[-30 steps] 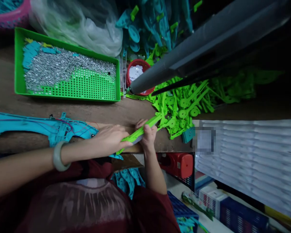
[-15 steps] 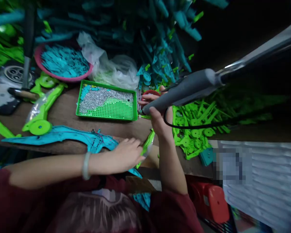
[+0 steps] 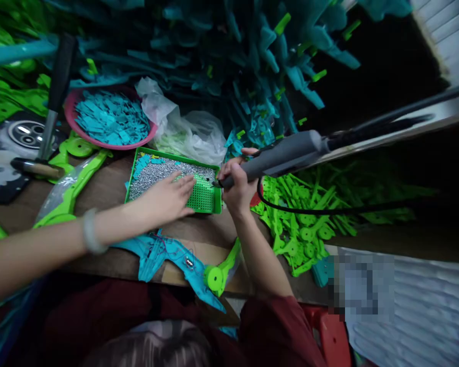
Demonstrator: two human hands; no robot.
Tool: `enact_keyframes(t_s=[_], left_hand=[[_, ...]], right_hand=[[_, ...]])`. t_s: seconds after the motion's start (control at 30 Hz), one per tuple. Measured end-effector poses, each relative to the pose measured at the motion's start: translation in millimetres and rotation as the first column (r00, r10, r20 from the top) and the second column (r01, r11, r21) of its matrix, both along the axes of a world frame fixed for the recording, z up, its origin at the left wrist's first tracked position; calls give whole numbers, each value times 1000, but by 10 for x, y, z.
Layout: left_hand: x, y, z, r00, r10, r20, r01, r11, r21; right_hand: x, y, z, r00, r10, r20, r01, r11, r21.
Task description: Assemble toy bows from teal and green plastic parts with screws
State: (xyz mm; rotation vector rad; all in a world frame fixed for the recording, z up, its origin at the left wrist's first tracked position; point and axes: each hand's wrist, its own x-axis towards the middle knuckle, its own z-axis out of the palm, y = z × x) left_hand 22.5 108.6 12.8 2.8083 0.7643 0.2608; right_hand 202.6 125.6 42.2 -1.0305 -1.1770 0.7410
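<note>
My right hand (image 3: pixel 239 186) grips a grey electric screwdriver (image 3: pixel 279 158), its tip pointing left at the right end of a green tray (image 3: pixel 179 207). Small silver screws (image 3: pixel 156 174) and a few blue bits lie in that tray. Over its front part my left hand (image 3: pixel 168 199) is stretched out, fingers extended, with nothing visible in it. Below, on the bench, lies a blue plastic bow-shaped shell (image 3: pixel 168 255) with thin wires inside. A green plastic arm with a round disc (image 3: pixel 216 278) sits at the shell's right end.
A pink basin (image 3: pixel 72 120) of blue pieces stands behind the tray, beside a clear plastic bag (image 3: pixel 202 135). A hammer (image 3: pixel 48 135) lies at the left. Green parts (image 3: pixel 306 224) are heaped at the right, and blue parts (image 3: pixel 214 51) are piled high behind. A black cable hangs from the screwdriver.
My left hand has moved from the green arm on the bench up to the tray. The screwdriver in my right hand has come nearer the tray's right end. The view has shifted.
</note>
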Motion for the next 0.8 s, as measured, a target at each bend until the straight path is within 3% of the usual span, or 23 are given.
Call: enact_keyframes(t_s=[0.13, 0.23, 0.37, 0.5, 0.63, 0.8], left_hand=[[-54, -921, 26, 993, -65, 96, 58, 995, 75], [101, -1351, 11, 971, -169, 170, 154, 983, 102], [368, -1451, -64, 946, -266, 184, 240, 959, 151], [508, -1458, -177, 950, -272, 154, 249, 956, 155], [510, -1538, -256, 956, -244, 164, 217, 962, 165], [363, -1585, -284, 954, -242, 174, 214, 963, 165]], right_hand=[[-58, 135, -338, 996, -61, 59, 66, 993, -94], [-50, 199, -466, 993, -64, 95, 72, 994, -84], [-35, 226, -505, 989, -56, 139, 66, 996, -64], [-45, 234, -519, 997, -27, 68, 29, 999, -37], [-68, 239, -530, 1000, 8, 20, -7, 1000, -22], [-91, 243, -517, 998, -57, 38, 59, 997, -54]])
